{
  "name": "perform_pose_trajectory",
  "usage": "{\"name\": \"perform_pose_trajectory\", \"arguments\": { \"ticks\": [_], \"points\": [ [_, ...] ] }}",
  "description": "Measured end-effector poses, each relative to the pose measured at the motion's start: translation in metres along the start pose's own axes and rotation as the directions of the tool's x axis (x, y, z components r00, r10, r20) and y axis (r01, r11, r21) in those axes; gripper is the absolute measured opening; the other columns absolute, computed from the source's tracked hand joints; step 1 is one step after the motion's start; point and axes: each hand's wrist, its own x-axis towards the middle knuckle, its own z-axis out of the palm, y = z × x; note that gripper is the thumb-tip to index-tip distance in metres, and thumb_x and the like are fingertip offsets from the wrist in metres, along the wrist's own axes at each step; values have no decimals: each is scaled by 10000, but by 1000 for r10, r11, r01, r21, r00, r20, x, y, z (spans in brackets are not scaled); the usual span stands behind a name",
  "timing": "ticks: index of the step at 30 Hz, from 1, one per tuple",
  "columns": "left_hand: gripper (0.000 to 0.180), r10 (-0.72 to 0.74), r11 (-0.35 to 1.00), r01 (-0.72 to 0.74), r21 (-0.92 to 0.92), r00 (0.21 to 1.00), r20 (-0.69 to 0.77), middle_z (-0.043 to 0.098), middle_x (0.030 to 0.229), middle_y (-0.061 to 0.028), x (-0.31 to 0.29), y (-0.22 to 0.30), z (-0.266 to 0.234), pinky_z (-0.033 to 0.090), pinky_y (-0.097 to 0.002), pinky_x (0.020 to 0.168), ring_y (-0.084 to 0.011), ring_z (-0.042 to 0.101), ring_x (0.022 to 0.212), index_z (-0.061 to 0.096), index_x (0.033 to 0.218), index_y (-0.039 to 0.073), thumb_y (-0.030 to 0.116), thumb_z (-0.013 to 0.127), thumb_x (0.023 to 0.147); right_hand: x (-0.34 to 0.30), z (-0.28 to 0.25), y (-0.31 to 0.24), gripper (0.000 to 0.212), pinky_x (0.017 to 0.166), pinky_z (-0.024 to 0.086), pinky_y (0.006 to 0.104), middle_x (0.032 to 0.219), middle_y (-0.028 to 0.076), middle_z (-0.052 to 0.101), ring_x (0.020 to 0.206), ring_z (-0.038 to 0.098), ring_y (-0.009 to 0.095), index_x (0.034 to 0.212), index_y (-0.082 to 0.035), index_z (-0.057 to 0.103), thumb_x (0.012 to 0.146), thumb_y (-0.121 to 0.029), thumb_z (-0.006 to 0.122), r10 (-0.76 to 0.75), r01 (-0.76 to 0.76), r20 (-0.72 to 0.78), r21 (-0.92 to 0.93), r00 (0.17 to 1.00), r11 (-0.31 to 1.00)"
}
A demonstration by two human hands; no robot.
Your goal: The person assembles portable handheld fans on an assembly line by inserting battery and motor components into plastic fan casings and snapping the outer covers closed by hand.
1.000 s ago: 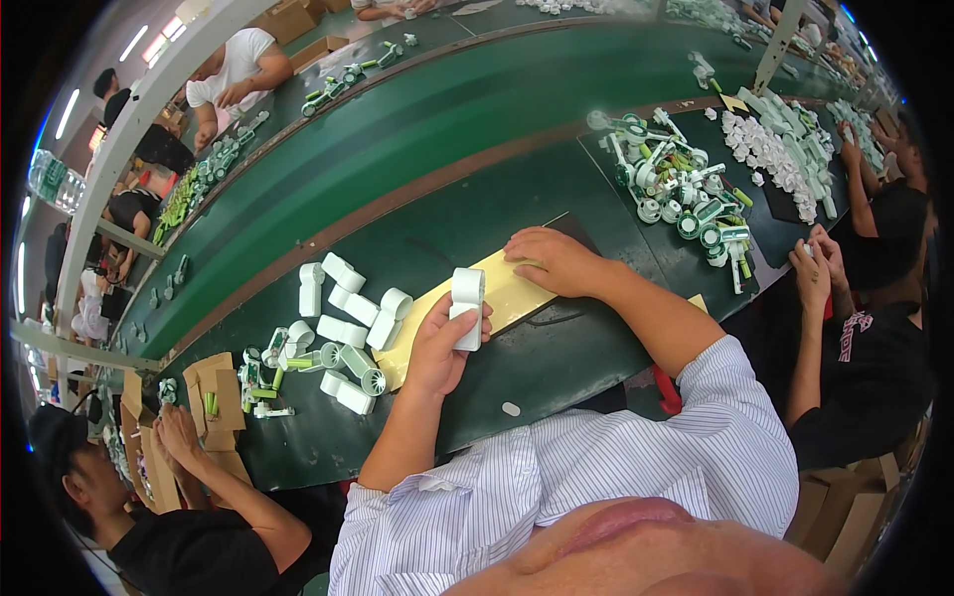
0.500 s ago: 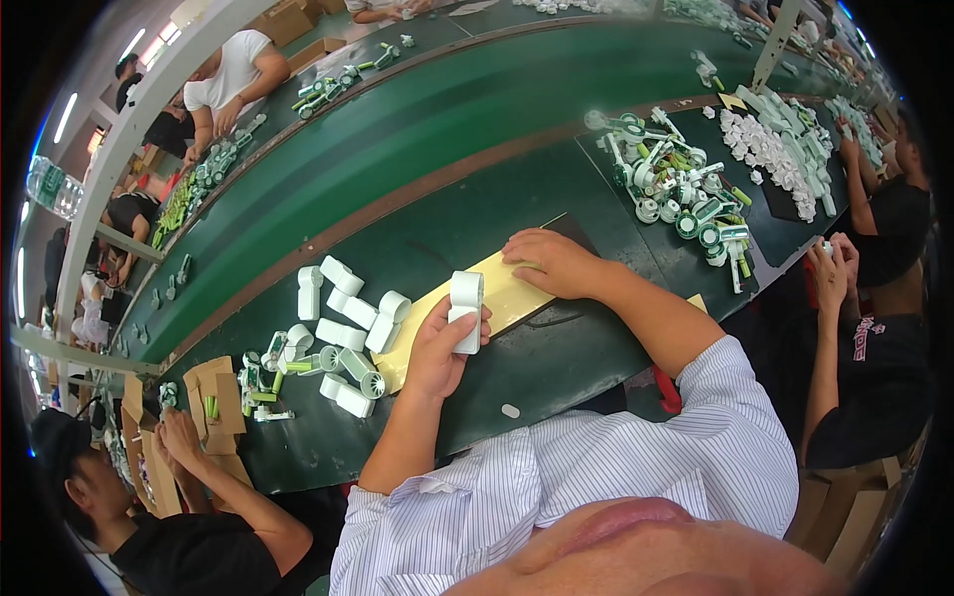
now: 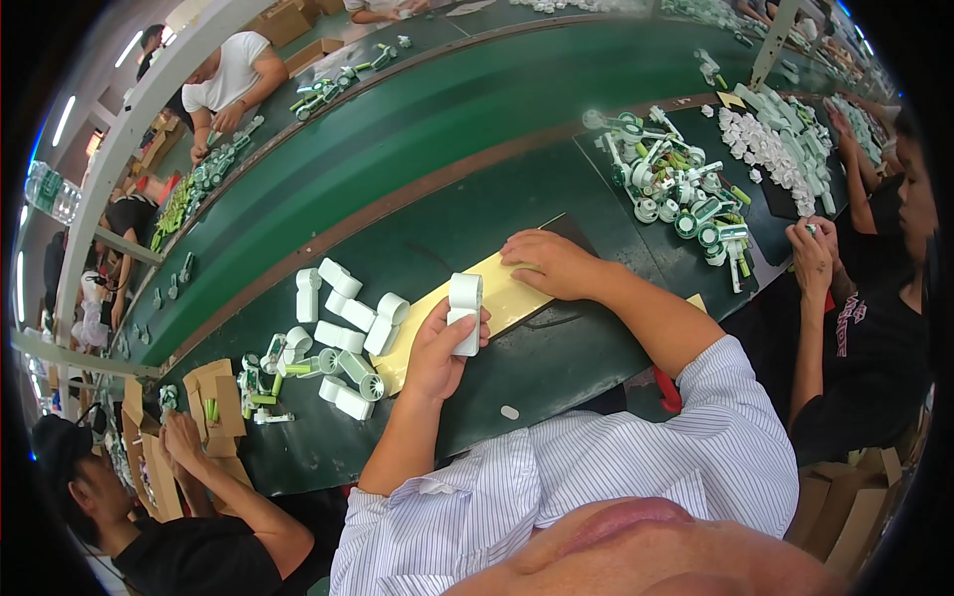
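My left hand [image 3: 437,358] is wrapped round a white plastic casing [image 3: 465,293], a rounded ring-like head on a short boxy handle, held upright over the table. My right hand [image 3: 552,264] rests on the far end of a long shiny yellow sheet [image 3: 487,293], its fingers spread on the surface; the fingertips are partly hidden. Beneath that sheet lies a dark flat board [image 3: 576,235]. Left of my left hand, several similar white casings [image 3: 340,336] lie loosely grouped, some on the sheet's near end. One casing [image 3: 364,377] shows a slatted round opening.
Assembled green-and-white parts [image 3: 686,184] are heaped on the right, with small white pieces [image 3: 760,149] beyond. A green conveyor belt [image 3: 427,169] runs behind the table. Co-workers sit close on both sides. A cardboard box [image 3: 214,397] stands at left, near a small pale oval piece [image 3: 510,411].
Both my hands and the held casing have barely moved. The co-worker on the right has leaned forward, hands shifting toward the table; the one on the left has moved slightly.
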Motion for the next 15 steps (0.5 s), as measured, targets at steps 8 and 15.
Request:
{"name": "perform_pose_trajectory", "arguments": {
  "ticks": [8, 15],
  "points": [
    [297, -5, 1000, 5, -9, 1000, 9, 623, 977, -88, 0, 0, 0, 490, -290, 757, -149, 590, 825, 520, 1162, 0, 98, 592, 891, 0, 1, 3, 252, 1034, 396, 407, 1165, 124, 627, 1206, 507, 305, 1078, -15, 652, 857, -130, 614, -5, 5, -1, -15, 1000, 1000],
    [297, -8, 1000, 8, -13, 1000, 12, 625, 979, -87, 1, -1, 0, 494, -290, 762, -148, 594, 827, 520, 1161, 5, 99, 596, 890, 0, 2, 4, 251, 1032, 397, 410, 1163, 125, 628, 1203, 509, 309, 1075, -13, 654, 852, -125, 620, -5, 5, 3, -11, 1000, 1000]
  ]
}}
